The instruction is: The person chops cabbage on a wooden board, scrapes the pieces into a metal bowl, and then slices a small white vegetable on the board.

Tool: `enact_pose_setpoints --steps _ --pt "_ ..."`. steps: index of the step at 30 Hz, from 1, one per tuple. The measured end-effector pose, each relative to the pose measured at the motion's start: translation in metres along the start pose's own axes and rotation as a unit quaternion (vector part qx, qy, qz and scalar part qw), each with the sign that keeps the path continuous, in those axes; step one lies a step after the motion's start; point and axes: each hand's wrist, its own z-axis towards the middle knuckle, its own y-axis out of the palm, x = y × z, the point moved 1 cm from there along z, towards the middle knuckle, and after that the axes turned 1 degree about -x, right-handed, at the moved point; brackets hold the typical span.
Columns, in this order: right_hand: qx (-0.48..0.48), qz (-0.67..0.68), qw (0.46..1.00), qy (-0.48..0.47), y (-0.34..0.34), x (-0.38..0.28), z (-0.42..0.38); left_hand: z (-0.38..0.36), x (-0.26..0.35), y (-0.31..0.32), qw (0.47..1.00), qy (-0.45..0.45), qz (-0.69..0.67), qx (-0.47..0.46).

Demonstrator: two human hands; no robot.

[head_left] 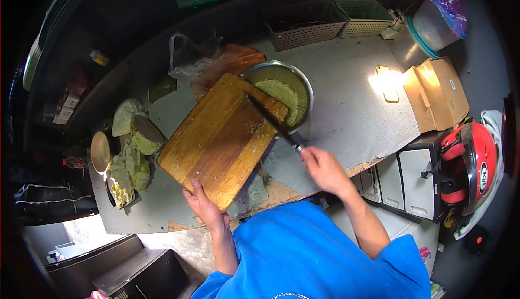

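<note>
Wooden board [216, 136] pinched in left fingers [198, 190], right fingers [313, 161] curled shut around knife [271, 120].

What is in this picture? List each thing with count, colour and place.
Cutting board: one, brown, centre
Knife: one, dark-bladed, over board
Bowl: one, metallic, behind board
Chopped pieces: many, pale green, in bowl
Leafy pieces: several, green, table's left
Baskets: two, brownish and pale green, far edge
Phone: one, yellowish, right
Cardboard box: one, brown, right
Helmet: one, red, far right
Table: one, grey, beneath
Dark edges: unclear
Left hand: one, holding board
Right hand: one, holding knife
</note>
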Motion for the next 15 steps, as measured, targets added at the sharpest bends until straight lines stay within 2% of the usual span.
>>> enact_pose_setpoints --steps 3,5,6,12,15 --pt "0.030 -0.010 0.999 -0.010 -0.021 0.018 0.032 0.003 -0.003 -0.003 1.000 0.014 0.006 -0.005" --pt "0.076 -0.066 0.991 -0.091 -0.031 0.016 0.039 0.002 -0.002 -0.003 1.000 0.006 0.002 -0.012" --pt "0.077 -0.065 0.991 -0.092 -0.034 0.011 0.035 0.002 -0.001 -0.002 1.000 0.008 0.001 -0.013" --pt "-0.133 0.018 0.989 -0.065 -0.011 -0.008 -0.019 0.002 0.002 0.001 1.000 -0.002 0.006 0.006" --pt "-0.119 0.012 0.990 -0.081 0.004 0.015 -0.015 0.001 0.001 -0.001 1.000 -0.009 0.014 -0.003"
